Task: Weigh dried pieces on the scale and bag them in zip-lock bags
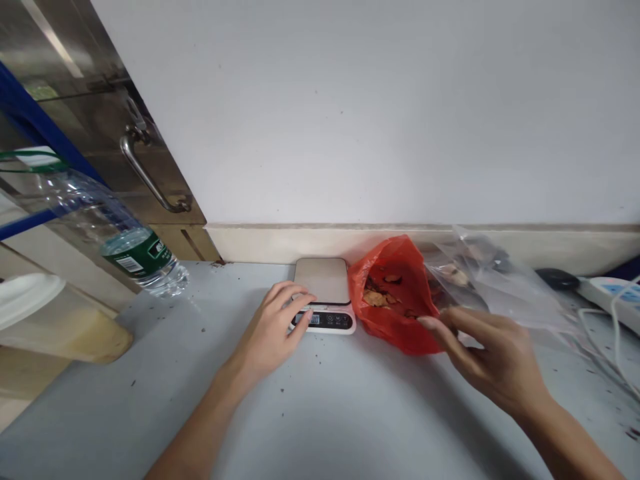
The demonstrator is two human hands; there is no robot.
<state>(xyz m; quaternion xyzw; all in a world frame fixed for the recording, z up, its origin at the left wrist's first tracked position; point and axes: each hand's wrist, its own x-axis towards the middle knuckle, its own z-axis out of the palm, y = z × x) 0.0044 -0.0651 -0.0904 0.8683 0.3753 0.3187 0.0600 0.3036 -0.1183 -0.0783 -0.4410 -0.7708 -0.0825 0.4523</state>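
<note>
A small digital scale (323,280) with a metal plate and a lit display lies on the grey table (300,413) against the wall. My left hand (277,320) rests at its left edge, fingers apart, holding nothing, fingertips touching the plate edge and display side. Right of the scale stands an open red plastic bag (395,327) with brown dried pieces (377,297) inside. At the bag's front right rim is my right hand (493,353), thumb and index finger pinched together on the rim. Its other fingers are partly hidden.
A large water bottle (133,250) and a lidded plastic container (65,327) stand at the left. Clear plastic bags (490,280) lie behind my right hand. A black object (557,279), a white power strip (610,300) and cables are at the far right.
</note>
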